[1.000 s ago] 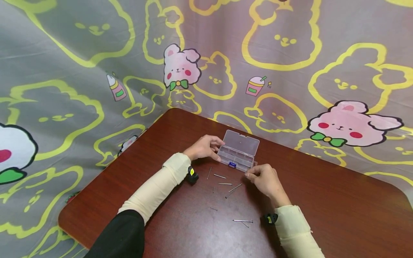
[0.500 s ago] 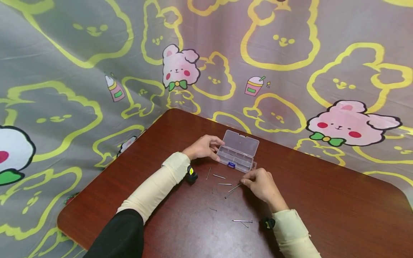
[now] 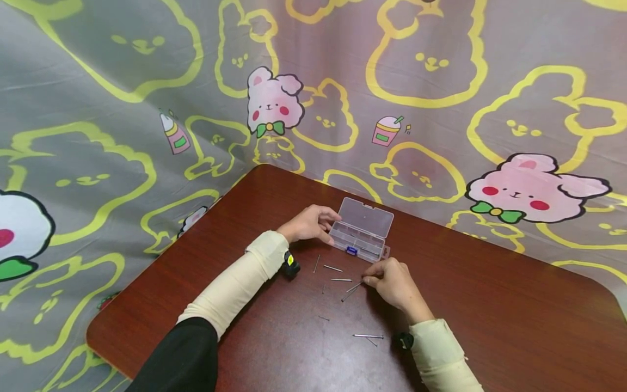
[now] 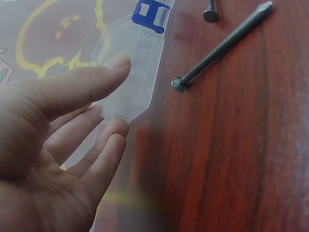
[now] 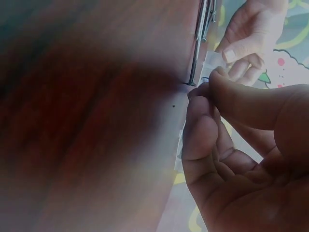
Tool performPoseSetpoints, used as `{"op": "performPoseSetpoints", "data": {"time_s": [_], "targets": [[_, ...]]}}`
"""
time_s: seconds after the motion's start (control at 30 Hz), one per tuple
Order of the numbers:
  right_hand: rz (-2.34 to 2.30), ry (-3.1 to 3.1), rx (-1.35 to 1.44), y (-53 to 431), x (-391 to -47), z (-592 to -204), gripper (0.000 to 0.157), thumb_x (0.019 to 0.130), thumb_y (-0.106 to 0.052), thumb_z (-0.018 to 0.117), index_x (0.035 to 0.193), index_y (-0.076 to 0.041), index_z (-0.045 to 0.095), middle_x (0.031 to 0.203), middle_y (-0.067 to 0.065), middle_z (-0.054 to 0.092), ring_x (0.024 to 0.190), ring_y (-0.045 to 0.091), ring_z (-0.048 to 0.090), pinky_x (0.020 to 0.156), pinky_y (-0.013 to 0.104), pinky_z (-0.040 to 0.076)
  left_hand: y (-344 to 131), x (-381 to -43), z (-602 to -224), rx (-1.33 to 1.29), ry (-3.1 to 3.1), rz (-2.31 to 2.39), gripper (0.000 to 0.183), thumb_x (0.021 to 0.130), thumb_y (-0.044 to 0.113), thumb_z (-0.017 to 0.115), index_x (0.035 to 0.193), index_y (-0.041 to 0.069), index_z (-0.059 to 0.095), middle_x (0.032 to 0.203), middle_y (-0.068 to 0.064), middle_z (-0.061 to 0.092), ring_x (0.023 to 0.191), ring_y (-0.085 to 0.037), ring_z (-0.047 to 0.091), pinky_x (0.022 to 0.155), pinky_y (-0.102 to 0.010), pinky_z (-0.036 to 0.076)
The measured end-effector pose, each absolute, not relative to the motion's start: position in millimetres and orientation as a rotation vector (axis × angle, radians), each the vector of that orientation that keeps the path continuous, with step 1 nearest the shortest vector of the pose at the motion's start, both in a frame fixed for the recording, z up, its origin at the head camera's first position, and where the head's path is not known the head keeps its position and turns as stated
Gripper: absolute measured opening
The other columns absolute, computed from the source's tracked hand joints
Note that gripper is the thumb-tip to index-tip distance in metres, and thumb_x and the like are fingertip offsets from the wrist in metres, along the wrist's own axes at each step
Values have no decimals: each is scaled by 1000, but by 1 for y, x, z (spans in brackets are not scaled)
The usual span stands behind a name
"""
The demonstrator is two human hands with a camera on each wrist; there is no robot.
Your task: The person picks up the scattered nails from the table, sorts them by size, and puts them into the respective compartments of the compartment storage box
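A clear plastic compartment box (image 3: 356, 239) with a blue latch (image 3: 351, 251) stands with its lid raised. My left hand (image 3: 309, 224) holds its left end, the thumb at the front corner and the fingers at the side and lid. In the left wrist view, the thumb (image 4: 104, 79) overlaps the box's clear wall. My right hand (image 3: 393, 284) pinches the upper right end of a long nail (image 3: 350, 293) lying on the table; its fingertips hide that end. In the right wrist view, a nail's shank (image 5: 197, 53) runs up from beside the fingertips.
Several loose nails lie in front of the box, among them a nail (image 3: 341, 280) and another nail (image 3: 333, 268). Nearer the body lies a thicker nail (image 3: 367, 336) with a small one against it. A patterned curtain (image 3: 323, 65) hangs behind the brown table (image 3: 514, 305).
My right hand has moved from the box's right front corner down and left to the end of the long nail. The left hand stays at the box.
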State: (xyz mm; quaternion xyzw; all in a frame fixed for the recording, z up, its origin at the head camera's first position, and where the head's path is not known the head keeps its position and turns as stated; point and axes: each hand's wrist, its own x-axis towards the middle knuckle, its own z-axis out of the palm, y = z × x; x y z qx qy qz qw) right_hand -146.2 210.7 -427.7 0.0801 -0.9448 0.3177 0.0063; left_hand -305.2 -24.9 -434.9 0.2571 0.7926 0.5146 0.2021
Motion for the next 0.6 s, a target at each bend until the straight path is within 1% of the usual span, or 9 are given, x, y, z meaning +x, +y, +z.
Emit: {"op": "performPoseSetpoints", "data": {"time_s": [0.1, 0.33, 0.47, 0.6], "targets": [[1005, -2964, 254, 209, -146, -429, 7, 83, -6, 82, 85, -12, 82, 85, -2, 75, 85, 18, 69, 76, 41, 56, -25, -306, -436, 723, 2214, 1440, 65, 69, -2, 92, 128, 6, 67, 133, -7, 63, 108, -24, 63, 90, -30, 55], [1018, -2976, 258, 208, -147, -430, 9, 80, -4, 83, 85, -12, 82, 81, -2, 75, 84, 19, 70, 74, 41, 56, -25, -306, -436, 731, 2200, 1451, 65, 69, -1, 92, 128, 4, 66, 133, -7, 63, 110, -23, 63, 91, -31, 54], [1013, -2990, 296, 208, -149, -431, 12, 78, -2, 84, 81, -13, 80, 77, -5, 74, 77, 14, 69, 71, 38, 55, -25, -306, -436, 738, 2202, 1462, 65, 68, -2, 92, 128, 3, 66, 133, -8, 64, 109, -24, 63, 91, -32, 54], [990, -2998, 349, 209, -149, -430, 17, 77, 1, 83, 74, -14, 76, 71, -8, 71, 70, 10, 64, 67, 35, 53, -25, -306, -437, 745, 2204, 1465, 65, 68, -3, 92, 128, 2, 66, 132, -9, 64, 107, -24, 64, 91, -31, 54]]}}
